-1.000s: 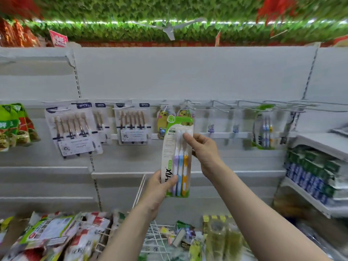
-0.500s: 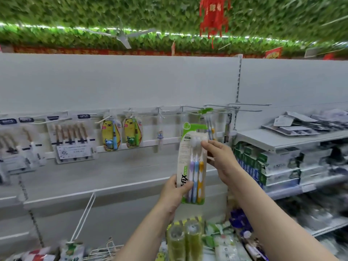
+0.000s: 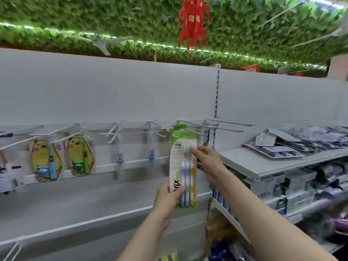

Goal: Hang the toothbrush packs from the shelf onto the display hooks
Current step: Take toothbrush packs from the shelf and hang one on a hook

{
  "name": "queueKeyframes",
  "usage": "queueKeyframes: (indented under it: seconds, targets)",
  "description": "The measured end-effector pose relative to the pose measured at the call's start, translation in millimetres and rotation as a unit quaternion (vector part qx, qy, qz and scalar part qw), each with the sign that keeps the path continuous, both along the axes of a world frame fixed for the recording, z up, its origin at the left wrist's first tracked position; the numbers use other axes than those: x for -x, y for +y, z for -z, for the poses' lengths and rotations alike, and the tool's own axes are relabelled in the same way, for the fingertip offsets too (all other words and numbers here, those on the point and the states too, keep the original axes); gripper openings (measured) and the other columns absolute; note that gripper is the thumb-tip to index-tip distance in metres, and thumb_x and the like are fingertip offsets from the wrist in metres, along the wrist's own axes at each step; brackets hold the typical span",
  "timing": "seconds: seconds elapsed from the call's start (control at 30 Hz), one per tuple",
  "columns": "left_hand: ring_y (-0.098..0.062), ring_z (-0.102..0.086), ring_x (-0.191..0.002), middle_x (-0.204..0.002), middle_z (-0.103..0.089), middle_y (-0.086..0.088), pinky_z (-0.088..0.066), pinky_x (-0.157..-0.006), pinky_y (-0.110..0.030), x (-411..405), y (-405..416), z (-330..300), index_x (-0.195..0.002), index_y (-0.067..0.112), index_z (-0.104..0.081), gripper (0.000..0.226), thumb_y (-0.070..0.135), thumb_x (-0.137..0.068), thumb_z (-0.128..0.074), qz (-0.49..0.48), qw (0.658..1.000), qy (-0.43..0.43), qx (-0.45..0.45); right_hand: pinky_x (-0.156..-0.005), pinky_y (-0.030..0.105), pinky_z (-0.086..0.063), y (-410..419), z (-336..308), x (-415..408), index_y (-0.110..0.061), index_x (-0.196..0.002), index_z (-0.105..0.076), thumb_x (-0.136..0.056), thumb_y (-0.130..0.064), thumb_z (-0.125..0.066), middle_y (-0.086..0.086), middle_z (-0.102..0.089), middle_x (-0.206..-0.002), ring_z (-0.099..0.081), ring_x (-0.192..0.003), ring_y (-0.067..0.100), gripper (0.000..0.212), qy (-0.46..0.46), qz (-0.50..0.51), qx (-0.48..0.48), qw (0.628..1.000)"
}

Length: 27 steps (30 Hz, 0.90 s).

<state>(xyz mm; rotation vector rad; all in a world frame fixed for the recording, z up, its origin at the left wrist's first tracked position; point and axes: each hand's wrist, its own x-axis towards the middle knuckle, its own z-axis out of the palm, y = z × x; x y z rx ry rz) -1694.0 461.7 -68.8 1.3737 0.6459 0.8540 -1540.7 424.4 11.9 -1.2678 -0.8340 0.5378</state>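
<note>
While both hands' fingers clamp 1 toothbrush pack [image 3: 183, 166] holding 3 brushes, 2 yellow packs [image 3: 45, 162] hang left.

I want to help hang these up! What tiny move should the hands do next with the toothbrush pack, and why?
Probably lift the pack a little and push its green top tab onto the hook right behind it. The left hand holds the bottom and the right hand steadies the upper edge, so the pack is upright at hook height. Whether the hole is already on the hook, I cannot tell.
</note>
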Motion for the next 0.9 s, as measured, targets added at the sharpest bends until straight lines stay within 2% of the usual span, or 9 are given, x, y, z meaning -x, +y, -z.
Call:
queueKeyframes:
  seconds: [0.1, 0.23, 0.3, 0.47, 0.6, 0.73, 0.8, 0.9]
  targets:
    - [-0.014, -0.07, -0.096, -0.103, -0.075, 0.001, -0.054, -0.075, -0.025, -29, 32, -6, -0.114, 0.021, -0.065, 0.024, 0.013, -0.092, -0.066, -0.014, 1.0, -0.006, -0.015, -0.093, 0.048, -0.057, 25, -11, -23, -0.011, -0.107, -0.067, -0.09, -0.028, -0.073, 0.01, -0.074, -0.101, -0.071, -0.098, 0.029, 0.024, -0.007, -0.013, -0.013, 1.0]
    - [-0.019, -0.069, -0.104, -0.106, -0.075, 0.002, -0.054, -0.095, -0.044, -57, 69, -4, -0.119, 0.024, -0.064, 0.03, 0.016, -0.091, -0.069, -0.024, 0.999, 0.002, -0.026, -0.096, 0.045, -0.056, 54, -17, -46, -0.013, -0.104, -0.069, -0.088, -0.027, -0.076, 0.009, -0.076, -0.102, -0.072, -0.098, 0.024, 0.022, -0.031, -0.04, -0.021, 0.999]
    - [-0.02, -0.068, -0.106, -0.108, -0.075, 0.003, -0.052, -0.098, -0.049, -66, 82, -1, -0.118, 0.027, -0.064, 0.03, 0.017, -0.09, -0.069, -0.031, 0.999, 0.004, -0.035, -0.094, 0.043, -0.056, 64, -17, -53, -0.013, -0.102, -0.07, -0.089, -0.023, -0.075, 0.009, -0.077, -0.1, -0.072, -0.095, 0.022, 0.017, -0.031, -0.056, -0.03, 0.998]
    - [-0.018, -0.067, -0.107, -0.108, -0.074, 0.005, -0.053, -0.097, -0.042, -75, 100, 3, -0.118, 0.029, -0.063, 0.031, 0.016, -0.091, -0.068, -0.05, 0.997, 0.007, -0.05, -0.096, 0.043, -0.055, 76, -12, -63, -0.009, -0.108, -0.072, -0.091, -0.018, -0.072, 0.011, -0.077, -0.104, -0.072, -0.1, 0.025, 0.019, -0.051, -0.089, -0.054, 0.993]
    - [-0.012, -0.068, -0.104, -0.108, -0.074, 0.007, -0.053, -0.087, -0.028, -73, 106, 9, -0.123, 0.028, -0.061, 0.036, 0.013, -0.091, -0.067, -0.062, 0.995, 0.017, -0.08, -0.1, 0.051, -0.052, 78, -1, -69, -0.009, -0.112, -0.068, -0.082, -0.032, -0.078, 0.01, -0.076, -0.105, -0.071, -0.103, 0.025, 0.039, -0.049, -0.102, -0.049, 0.992]
    - [-0.007, -0.068, -0.101, -0.108, -0.073, 0.009, -0.053, -0.078, -0.019, -74, 105, 18, -0.117, 0.034, -0.06, 0.036, 0.009, -0.092, -0.066, -0.075, 0.992, 0.022, -0.101, -0.098, 0.05, -0.054, 76, 12, -72, -0.013, -0.108, -0.067, -0.087, -0.025, -0.077, 0.008, -0.076, -0.099, -0.072, -0.099, 0.024, 0.026, -0.052, -0.1, -0.043, 0.993]
    - [-0.007, -0.068, -0.1, -0.106, -0.073, 0.009, -0.053, -0.077, -0.019, -78, 104, 17, -0.111, 0.036, -0.06, 0.035, 0.008, -0.091, -0.066, -0.083, 0.99, 0.021, -0.112, -0.097, 0.047, -0.055, 75, 11, -74, -0.011, -0.11, -0.065, -0.088, -0.023, -0.076, 0.012, -0.076, -0.099, -0.072, -0.099, 0.026, 0.027, -0.051, -0.099, -0.047, 0.993]
    - [-0.005, -0.069, -0.099, -0.106, -0.074, 0.009, -0.054, -0.075, -0.017, -86, 101, 12, -0.117, 0.032, -0.06, 0.036, 0.007, -0.092, -0.065, -0.08, 0.988, 0.019, -0.132, -0.094, 0.044, -0.056, 71, 4, -84, -0.004, -0.114, -0.063, -0.09, -0.018, -0.074, 0.019, -0.074, -0.104, -0.072, -0.1, 0.029, 0.029, -0.025, -0.092, -0.059, 0.994]
